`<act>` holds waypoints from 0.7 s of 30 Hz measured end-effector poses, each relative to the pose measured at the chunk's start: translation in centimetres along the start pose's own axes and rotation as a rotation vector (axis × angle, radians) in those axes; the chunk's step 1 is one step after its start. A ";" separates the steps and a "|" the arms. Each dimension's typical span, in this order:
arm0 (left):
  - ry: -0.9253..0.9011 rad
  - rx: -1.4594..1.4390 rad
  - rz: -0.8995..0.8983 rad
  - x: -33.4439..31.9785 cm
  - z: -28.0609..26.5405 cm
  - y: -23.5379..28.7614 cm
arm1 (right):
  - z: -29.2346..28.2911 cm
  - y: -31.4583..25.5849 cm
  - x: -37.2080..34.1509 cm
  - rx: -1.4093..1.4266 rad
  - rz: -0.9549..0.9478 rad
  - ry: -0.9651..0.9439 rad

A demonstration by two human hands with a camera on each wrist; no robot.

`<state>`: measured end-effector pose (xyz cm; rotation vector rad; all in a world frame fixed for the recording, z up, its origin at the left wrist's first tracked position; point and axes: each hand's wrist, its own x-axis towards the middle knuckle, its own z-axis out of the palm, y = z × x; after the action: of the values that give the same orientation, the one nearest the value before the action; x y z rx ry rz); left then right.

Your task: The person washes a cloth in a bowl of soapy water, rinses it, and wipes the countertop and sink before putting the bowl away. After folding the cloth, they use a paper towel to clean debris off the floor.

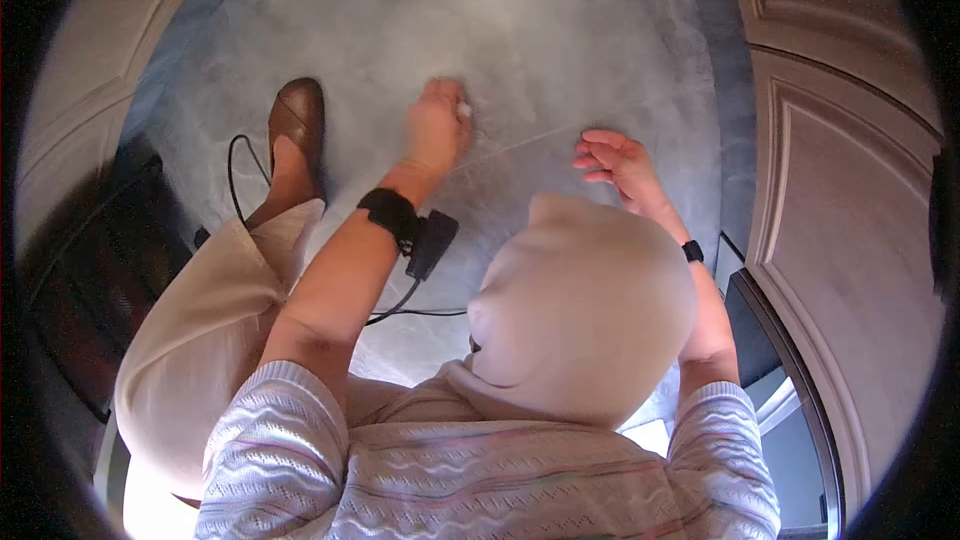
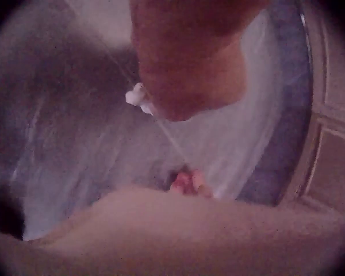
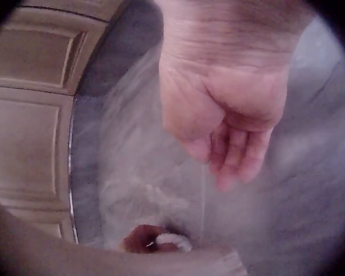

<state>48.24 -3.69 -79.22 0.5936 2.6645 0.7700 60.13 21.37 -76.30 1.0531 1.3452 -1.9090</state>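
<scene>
My left hand (image 1: 437,130) reaches down toward the grey marbled floor (image 1: 520,50) and grips a small crumpled white wad, like tissue (image 2: 139,98). Part of that wad pokes out beside the fingers; the rest is hidden in the hand. From the right wrist view, the white piece (image 3: 173,240) curves round the left fingers. To the right, beyond the raised knee, my right hand (image 1: 620,168) hovers with its fingers loosely bent. Nothing shows in its palm in the right wrist view (image 3: 230,121). A thin pale line on the floor runs between the two hands.
Panelled cabinet doors (image 1: 850,200) line the right side, with a dark base strip below. A brown shoe (image 1: 298,115) stands at left beside a looped black cable (image 1: 236,165). The bent knee (image 1: 600,300) rises between the arms. A black wrist device (image 1: 430,243) sits on the left forearm.
</scene>
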 end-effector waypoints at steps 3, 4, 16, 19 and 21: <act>0.030 0.043 -0.073 1.6 -1.8 0.3 | -0.4 0.4 0.2 0.050 -0.018 -0.046; 0.008 0.092 -0.091 1.7 -1.8 0.5 | -0.4 0.5 0.3 0.051 -0.017 -0.046; -0.304 0.224 -0.123 -2.9 1.5 5.8 | -0.6 0.4 1.0 0.016 -0.029 -0.030; -0.264 -0.040 -0.115 -2.8 3.2 3.3 | -0.7 0.4 0.9 0.017 -0.024 -0.025; -0.129 -0.055 -0.092 -1.4 1.8 1.9 | -0.8 0.2 0.7 0.001 0.005 -0.026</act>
<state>50.69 -2.11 -79.39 0.4862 2.5253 0.7506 60.16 22.00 -77.15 1.0278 1.3263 -1.9135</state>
